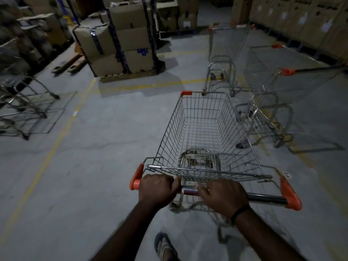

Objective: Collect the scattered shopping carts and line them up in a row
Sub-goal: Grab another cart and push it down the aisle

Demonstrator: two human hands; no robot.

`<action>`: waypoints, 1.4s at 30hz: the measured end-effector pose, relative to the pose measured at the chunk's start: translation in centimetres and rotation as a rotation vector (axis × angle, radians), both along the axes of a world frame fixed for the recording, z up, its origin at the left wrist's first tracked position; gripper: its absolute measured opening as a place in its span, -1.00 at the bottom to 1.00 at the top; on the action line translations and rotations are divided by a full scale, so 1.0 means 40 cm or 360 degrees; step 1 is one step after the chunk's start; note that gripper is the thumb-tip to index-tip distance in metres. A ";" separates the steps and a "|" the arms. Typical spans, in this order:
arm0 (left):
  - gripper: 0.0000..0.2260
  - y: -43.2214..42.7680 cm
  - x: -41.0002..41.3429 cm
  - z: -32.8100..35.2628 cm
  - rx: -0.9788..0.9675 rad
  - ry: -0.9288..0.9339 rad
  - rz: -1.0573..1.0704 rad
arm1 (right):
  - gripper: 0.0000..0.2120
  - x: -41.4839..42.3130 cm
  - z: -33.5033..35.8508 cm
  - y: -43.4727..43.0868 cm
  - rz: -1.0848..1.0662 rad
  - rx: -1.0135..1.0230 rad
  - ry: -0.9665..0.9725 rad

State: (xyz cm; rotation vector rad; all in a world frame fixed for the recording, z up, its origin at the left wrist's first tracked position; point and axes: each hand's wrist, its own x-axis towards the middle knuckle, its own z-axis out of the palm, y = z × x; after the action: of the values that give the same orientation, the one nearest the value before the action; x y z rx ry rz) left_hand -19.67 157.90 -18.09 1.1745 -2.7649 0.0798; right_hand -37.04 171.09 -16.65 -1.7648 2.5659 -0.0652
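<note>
Two bare arms reach out from the bottom edge, and a foot in a blue sandal (164, 245) steps on the grey floor (84, 176) just below them. Both hands are wrapped around the dark handle bar (263, 199) of a wire shopping cart (203, 129). The left hand (157, 187) grips the bar close to its orange end cap (136, 179), with the fingers curled over the top. The right hand (222, 196) grips the bar near the middle, just beside the left hand, and a thin black band (239, 212) goes round its wrist. A long piece of bar shows bare to the right of the right hand, and it ends in another orange cap (290, 193).

The cart's basket stretches away in front of the hands and has nothing in it. Its far left corner is orange too.

Ahead of the right hand and off to the right, two more carts (271, 91) sit pushed close together; I cannot tell if they touch. One wheel of theirs is just beside the right side of the held cart. Farther ahead of the hands stands a far cart (228, 40), well apart from the held one.

Well off to the left of the left hand lies a blurry bunch of metal cart frames (24, 106). A yellow line (56, 136) runs along the floor between them and the hands. Far ahead of the left hand is a stack of brown boxes (122, 44) tied with dark straps. More boxes (301, 17) line the wall far to the right.
</note>
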 end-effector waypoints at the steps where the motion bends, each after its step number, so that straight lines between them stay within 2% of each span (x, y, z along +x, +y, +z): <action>1: -0.37 -0.001 0.005 0.001 -0.0003 -0.0014 0.0026 | -0.36 0.000 0.003 -0.011 0.0021 -0.0004 0.0003; 6: -0.40 -0.031 0.033 0.007 -0.0015 -0.0053 0.0131 | -0.27 0.005 0.001 -0.078 0.0132 0.0014 0.0011; 16: -0.43 -0.196 0.123 0.006 0.0146 -0.0128 0.0382 | -0.34 0.079 0.019 -0.288 0.0305 0.0058 -0.0050; 22: -0.43 -0.332 0.186 -0.002 0.0154 -0.0076 0.0464 | -0.32 0.130 0.012 -0.446 0.0410 0.0026 -0.0043; 36: -0.33 -0.655 0.358 0.008 0.0078 -0.0006 0.0666 | -0.41 0.276 0.030 -0.852 0.0629 0.0076 -0.0073; 42: -0.30 -0.737 0.403 0.008 0.0055 -0.0012 0.0793 | -0.36 0.304 0.011 -0.998 0.0780 0.0105 -0.0026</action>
State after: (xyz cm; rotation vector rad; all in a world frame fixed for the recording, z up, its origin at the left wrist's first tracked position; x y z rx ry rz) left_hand -3.56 128.41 -17.79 1.8439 -2.4185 0.0863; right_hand -24.87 131.17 -16.20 -2.2888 2.0241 0.0160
